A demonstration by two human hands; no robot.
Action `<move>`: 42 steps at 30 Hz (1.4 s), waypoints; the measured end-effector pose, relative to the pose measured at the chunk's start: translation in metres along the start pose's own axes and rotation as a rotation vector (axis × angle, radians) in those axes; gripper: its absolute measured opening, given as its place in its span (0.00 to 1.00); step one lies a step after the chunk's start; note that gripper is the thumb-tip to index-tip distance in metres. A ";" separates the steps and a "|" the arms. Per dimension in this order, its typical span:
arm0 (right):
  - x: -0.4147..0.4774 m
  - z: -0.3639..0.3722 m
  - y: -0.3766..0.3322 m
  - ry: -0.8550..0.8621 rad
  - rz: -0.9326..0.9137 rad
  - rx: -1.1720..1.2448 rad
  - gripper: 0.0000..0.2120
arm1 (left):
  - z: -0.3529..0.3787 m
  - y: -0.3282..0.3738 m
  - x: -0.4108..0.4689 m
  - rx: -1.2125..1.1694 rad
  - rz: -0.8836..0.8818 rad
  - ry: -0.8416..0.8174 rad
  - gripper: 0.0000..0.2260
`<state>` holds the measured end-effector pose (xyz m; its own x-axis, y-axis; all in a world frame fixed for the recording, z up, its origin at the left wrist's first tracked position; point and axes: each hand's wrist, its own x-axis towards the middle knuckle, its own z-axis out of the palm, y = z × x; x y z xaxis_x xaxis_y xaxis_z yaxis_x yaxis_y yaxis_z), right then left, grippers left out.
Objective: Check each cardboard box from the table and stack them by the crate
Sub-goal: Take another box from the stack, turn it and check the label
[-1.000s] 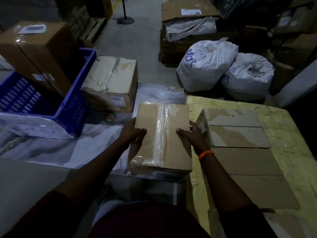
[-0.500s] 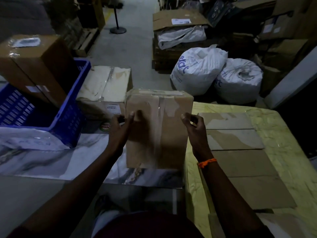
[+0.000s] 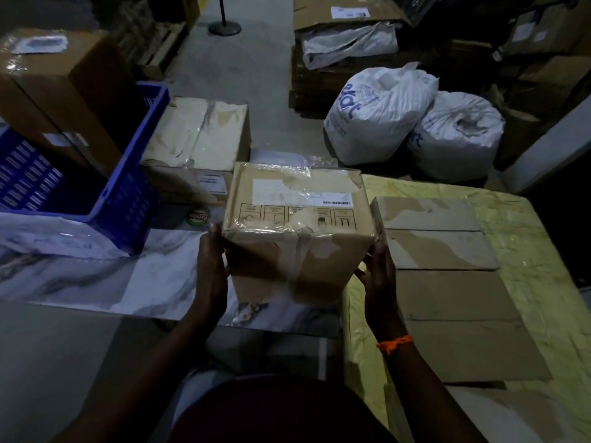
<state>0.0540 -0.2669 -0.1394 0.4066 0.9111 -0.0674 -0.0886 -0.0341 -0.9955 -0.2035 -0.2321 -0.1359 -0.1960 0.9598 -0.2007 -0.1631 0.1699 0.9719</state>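
Checking is the step in hand: the left hand [image 3: 212, 266] and right hand [image 3: 379, 273] grip the taped cardboard box [image 3: 297, 231] by its sides, lifted at centre, label face up (barcode showing). Next, I judge, it travels toward eleven o'clock onto the larger carton [image 3: 198, 145] beside the blue crate [image 3: 128, 174], and needs to land squarely.

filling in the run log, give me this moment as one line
step: checking; cardboard box: held up, label face toward camera; left hand: grips its left side; right hand: grips its right side; stacked: not yet
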 end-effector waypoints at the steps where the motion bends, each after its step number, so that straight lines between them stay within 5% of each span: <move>1: -0.003 -0.002 0.002 -0.001 0.013 0.003 0.20 | -0.003 -0.002 -0.002 0.001 0.010 -0.007 0.19; 5: -0.010 -0.006 0.002 -0.016 0.031 -0.011 0.29 | -0.014 -0.007 -0.006 0.010 0.039 -0.019 0.26; 8: -0.004 -0.007 -0.002 0.007 0.022 -0.032 0.16 | -0.015 0.000 -0.005 0.071 0.113 0.006 0.23; 11: 0.007 -0.007 -0.011 0.077 -0.073 -0.151 0.14 | -0.013 0.020 -0.001 0.328 0.389 0.023 0.21; 14: 0.016 0.002 -0.034 0.084 -0.321 -0.306 0.17 | -0.004 0.042 0.007 0.669 0.793 -0.145 0.17; 17: 0.023 0.023 -0.055 -0.030 -0.604 -0.602 0.14 | 0.012 0.056 0.021 1.008 0.995 -0.335 0.14; 22: 0.027 0.050 -0.054 -0.244 -0.625 -1.240 0.28 | 0.021 0.068 0.033 1.263 0.957 -0.465 0.20; 31: 0.024 0.041 -0.060 -0.329 -0.671 -1.234 0.27 | 0.021 0.074 0.025 1.280 0.974 -0.527 0.20; 36: 0.007 0.020 -0.054 -0.375 -1.001 -1.021 0.15 | 0.003 0.069 0.007 1.155 1.029 -0.590 0.18; 42: -0.004 0.015 -0.033 -0.358 -0.950 -1.022 0.15 | -0.008 0.047 0.001 1.059 1.062 -0.557 0.14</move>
<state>0.0413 -0.2632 -0.1055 -0.3184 0.8031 0.5035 0.8223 0.4983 -0.2749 -0.2192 -0.2252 -0.0910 0.6215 0.6561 0.4281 0.5711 -0.7535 0.3258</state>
